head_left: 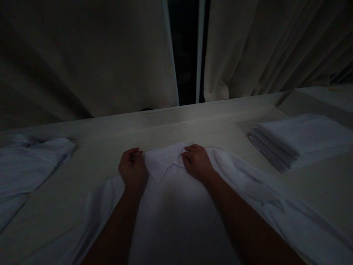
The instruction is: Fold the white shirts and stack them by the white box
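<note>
A white long-sleeved shirt lies front up and spread out in front of me, its sleeves running out to both sides. Its pointed collar is folded down at the top, between my two hands. My left hand is curled at the collar's left end, fingers and thumb drawn together at its edge; the exact grip is partly hidden. At the collar's right end, my right hand pinches the fabric between thumb and fingers. Both forearms reach across the body of the shirt.
A stack of folded white clothes sits at the right, with a pale box-like object behind it. More white cloth lies at the left. The pale table ends at a raised back edge, with beige curtains beyond.
</note>
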A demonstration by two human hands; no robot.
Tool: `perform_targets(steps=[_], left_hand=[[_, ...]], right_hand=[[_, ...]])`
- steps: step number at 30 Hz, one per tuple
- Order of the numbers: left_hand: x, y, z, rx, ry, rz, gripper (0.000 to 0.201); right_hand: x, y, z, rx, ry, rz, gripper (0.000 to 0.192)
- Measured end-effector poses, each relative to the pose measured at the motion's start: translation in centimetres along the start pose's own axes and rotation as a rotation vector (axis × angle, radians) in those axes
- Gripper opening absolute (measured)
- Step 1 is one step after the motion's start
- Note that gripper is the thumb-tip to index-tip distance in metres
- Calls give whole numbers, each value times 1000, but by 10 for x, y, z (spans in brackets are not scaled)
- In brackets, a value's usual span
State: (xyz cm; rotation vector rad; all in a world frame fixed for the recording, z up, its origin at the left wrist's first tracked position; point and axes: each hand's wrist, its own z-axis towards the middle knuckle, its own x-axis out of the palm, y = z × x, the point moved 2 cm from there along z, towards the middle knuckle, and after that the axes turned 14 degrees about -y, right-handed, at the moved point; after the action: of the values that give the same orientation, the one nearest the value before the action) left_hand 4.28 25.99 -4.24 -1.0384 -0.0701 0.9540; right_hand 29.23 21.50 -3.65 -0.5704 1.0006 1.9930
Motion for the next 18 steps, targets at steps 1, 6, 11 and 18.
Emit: perform_targets(steps=[1, 6, 11, 18], left_hand=[[-11, 0, 1, 52, 43, 73, 33], [-66, 2, -10, 251, 399, 374, 31], [-76, 16, -33, 510, 579, 563, 57], [-59, 22, -29, 623, 570, 681, 60]], right_hand=[[0, 0, 0, 4, -5, -14, 25], [-5, 0, 2, 65, -70, -104, 32], [-7, 1, 2, 78, -28, -148, 30], [-4, -3, -2, 93, -25, -210, 36]])
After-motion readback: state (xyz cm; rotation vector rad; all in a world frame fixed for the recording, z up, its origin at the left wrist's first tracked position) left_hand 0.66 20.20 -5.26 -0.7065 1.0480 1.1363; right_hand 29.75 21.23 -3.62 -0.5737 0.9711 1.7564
